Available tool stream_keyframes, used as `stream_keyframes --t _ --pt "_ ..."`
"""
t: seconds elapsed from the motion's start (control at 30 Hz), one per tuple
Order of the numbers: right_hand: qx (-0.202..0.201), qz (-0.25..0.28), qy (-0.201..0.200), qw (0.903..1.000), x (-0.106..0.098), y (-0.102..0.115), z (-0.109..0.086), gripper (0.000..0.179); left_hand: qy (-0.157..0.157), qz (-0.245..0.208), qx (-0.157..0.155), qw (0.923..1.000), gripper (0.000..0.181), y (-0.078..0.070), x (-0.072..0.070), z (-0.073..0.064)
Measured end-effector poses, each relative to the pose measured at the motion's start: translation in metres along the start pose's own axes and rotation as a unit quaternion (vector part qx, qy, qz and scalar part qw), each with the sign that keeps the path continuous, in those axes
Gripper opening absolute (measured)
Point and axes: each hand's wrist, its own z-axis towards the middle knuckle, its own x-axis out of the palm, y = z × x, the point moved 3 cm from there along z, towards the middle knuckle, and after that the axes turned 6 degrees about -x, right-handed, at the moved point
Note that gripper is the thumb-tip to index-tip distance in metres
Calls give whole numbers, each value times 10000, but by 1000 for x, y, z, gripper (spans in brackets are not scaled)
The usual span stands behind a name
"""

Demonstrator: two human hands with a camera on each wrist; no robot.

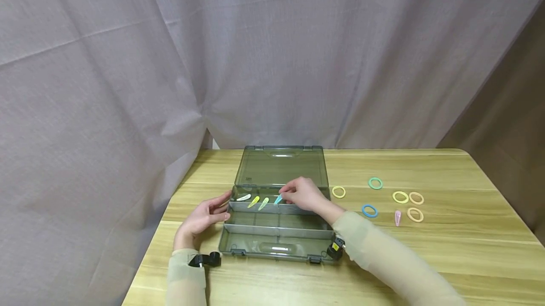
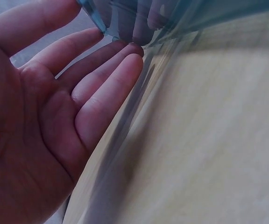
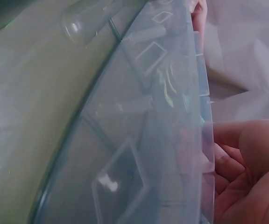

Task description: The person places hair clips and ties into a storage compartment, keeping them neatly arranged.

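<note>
The right hand (image 1: 304, 195) pinches the blue clip (image 1: 278, 199) between thumb and fingertips, over the back row of the box (image 1: 238, 240), close to the back divider (image 1: 295, 209). The left hand (image 1: 201, 218) holds nothing; its fingers are almost straight and they touch the left side of the box near the back corner.

The step in hand looks like setting this clip beside its neighbours. To do it well, I think the pinch should stay light and near the end of the clip, so that the fingers do not cover the place where it must go. The left hand should only steady the wall, without lifting or turning the box.

To the left of the blue clip are the pale green clip (image 1: 264, 204), the yellow clip (image 1: 253, 202) and the white clip (image 1: 244, 197). The green one and the yellow one reach over the top edge of the divider; whether they grip it or only lean, I cannot tell. A sleeve or knuckle could knock them, so it seems better to withdraw the right hand upward and to the right.

The lid (image 1: 283, 169) lies open behind. Farther right, on the table (image 1: 447, 258), the pink clip (image 1: 398, 218) lies among coloured rings (image 1: 369, 211).
</note>
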Motion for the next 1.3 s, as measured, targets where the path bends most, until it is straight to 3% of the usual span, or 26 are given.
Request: stream_keyframes --t 0.3,0.53,0.83,1.3 --pt "-1 -811 63 9967 7 2 1 16 44 69 62 9999 79 3 -2 1" --pt "191 -798 107 9966 8 -1 4 16 10 102 73 9999 79 2 -3 2" --pt "69 -974 185 9950 12 -4 3 14 14 167 43 9998 79 4 -3 1" --pt "118 -804 350 9961 12 -1 2 15 76 136 91 9998 79 5 -2 1"
